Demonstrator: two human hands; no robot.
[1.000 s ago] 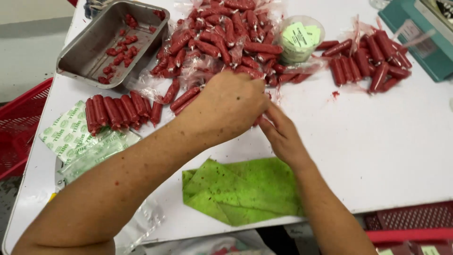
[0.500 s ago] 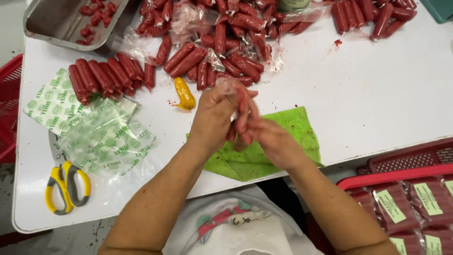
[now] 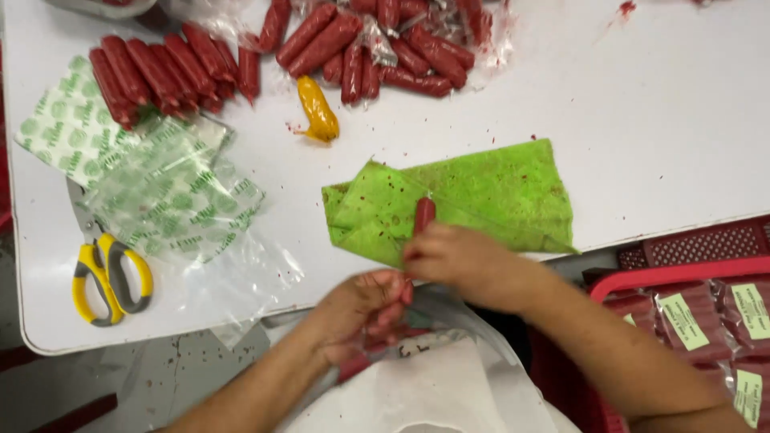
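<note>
My right hand (image 3: 461, 258) grips a red sausage (image 3: 423, 216) that sticks up over the near edge of a crumpled green cloth (image 3: 497, 188). Just below the table's front edge, my left hand (image 3: 361, 314) is closed around more red sausages (image 3: 354, 368), whose ends show between the fingers. Both hands hover over a clear plastic bag (image 3: 473, 321) with white material under it. A row of loose sausages (image 3: 156, 68) and a larger pile in torn plastic (image 3: 385, 48) lie at the far side of the white table (image 3: 658, 128).
Yellow-handled scissors (image 3: 108, 277) lie at the left front beside green-printed clear bags (image 3: 152, 188). A yellow sausage-shaped piece (image 3: 317, 108) sits behind the cloth. A red crate (image 3: 682, 269) with labelled sausage packs (image 3: 706, 317) stands at the lower right.
Both hands have pulled back from the pile with a bunch of sausages, down past the green cloth to the table's front edge, over the clear bag.
</note>
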